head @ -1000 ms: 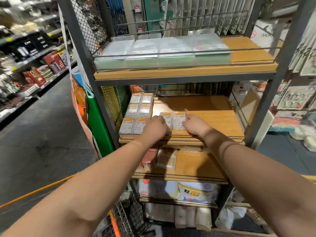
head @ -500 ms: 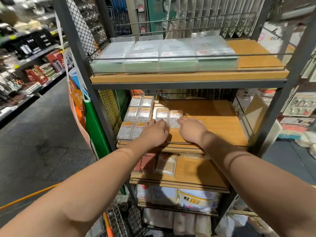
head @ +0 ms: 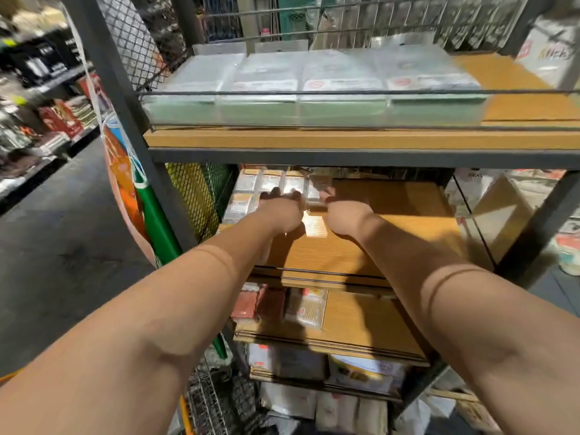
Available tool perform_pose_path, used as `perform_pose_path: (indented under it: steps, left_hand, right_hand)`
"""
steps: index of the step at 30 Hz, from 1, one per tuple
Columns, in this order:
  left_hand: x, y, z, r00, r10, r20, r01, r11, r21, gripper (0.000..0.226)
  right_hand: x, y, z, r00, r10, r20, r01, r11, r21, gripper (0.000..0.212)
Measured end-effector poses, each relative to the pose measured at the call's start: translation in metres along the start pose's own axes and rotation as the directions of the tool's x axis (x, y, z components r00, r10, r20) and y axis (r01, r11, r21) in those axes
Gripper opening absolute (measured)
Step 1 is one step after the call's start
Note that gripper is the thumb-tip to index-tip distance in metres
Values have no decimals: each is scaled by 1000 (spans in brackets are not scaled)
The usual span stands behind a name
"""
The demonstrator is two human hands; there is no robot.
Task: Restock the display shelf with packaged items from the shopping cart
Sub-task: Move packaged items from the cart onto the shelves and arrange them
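Small clear packets with orange-and-white labels point(head: 246, 200) lie in rows on the left of the wooden middle shelf point(head: 392, 233). Both my arms reach deep under the top shelf. My left hand point(head: 279, 211) rests on the packets, fingers stretched over them. My right hand point(head: 345, 215) presses against the right side of a packet stack point(head: 314, 193) that sits between the two hands. Another packet point(head: 315, 227) lies flat between my wrists. The wire shopping cart point(head: 210, 403) shows at the bottom, below my left arm.
The top shelf point(head: 518, 89) carries a row of flat pale-green packages point(head: 307, 89) behind a wire rail. A lower shelf point(head: 370, 321) holds red and beige packets point(head: 260, 302). Dark metal posts frame the rack. An aisle floor point(head: 56, 246) and other shelving lie to the left.
Both hands have slid the pair of packets from the shelf's front edge toward the back, beside the existing rows. My view has moved closer to the rack.
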State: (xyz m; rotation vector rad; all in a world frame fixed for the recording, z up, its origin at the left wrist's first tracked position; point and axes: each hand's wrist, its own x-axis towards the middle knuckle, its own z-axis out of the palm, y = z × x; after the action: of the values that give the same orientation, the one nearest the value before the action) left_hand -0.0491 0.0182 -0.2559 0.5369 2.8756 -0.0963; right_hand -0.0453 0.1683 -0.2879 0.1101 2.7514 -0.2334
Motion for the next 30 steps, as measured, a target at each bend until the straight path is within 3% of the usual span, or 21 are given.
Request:
perform_pose_path:
  steps: [2, 6, 9, 14, 17, 20, 23, 27, 30]
  left_hand:
    - [5, -2, 2, 1000, -13, -5, 13, 1000, 21, 33]
    - [11, -4, 7, 1000, -15, 6, 15, 1000, 10, 36]
    - [12, -8, 7, 1000, -17, 9, 17, 999, -42, 43]
    - [-11, -11, -7, 987, -45, -155, 2, 964, -265, 39]
    - [-45, -21, -5, 958, -96, -269, -64, 845, -531, 33]
    - [-104, -43, 14, 917, -224, -330, -107, 661, -743, 21]
    - [-160, -71, 43, 886, -326, -329, -121, 522, -844, 13]
    - [-224, -122, 84, 854, -438, -281, -75, 431, -899, 14]
    - [-267, -165, 115, 840, -500, -210, -6, 378, -926, 13]
  right_hand:
    - [5, -1, -2, 1000, 0, -11, 1, 1000, 17, 70]
    - [3, -3, -3, 974, -59, -218, 38, 994, -100, 65]
    - [4, -3, -2, 973, -53, -226, 34, 995, -88, 66]
    - [-15, -11, -6, 974, 23, -225, 4, 993, 119, 65]
    - [-42, -20, -2, 942, 149, -300, -17, 916, 401, 34]
    - [-86, -49, 20, 885, 102, -455, 215, 777, 592, 30]
    - [-127, -91, 58, 829, 25, -559, 391, 689, 610, 24]
    - [-170, -165, 111, 939, 10, -344, 284, 541, 792, 16]
    - [-188, -218, 145, 962, -63, -265, 254, 563, 787, 18]
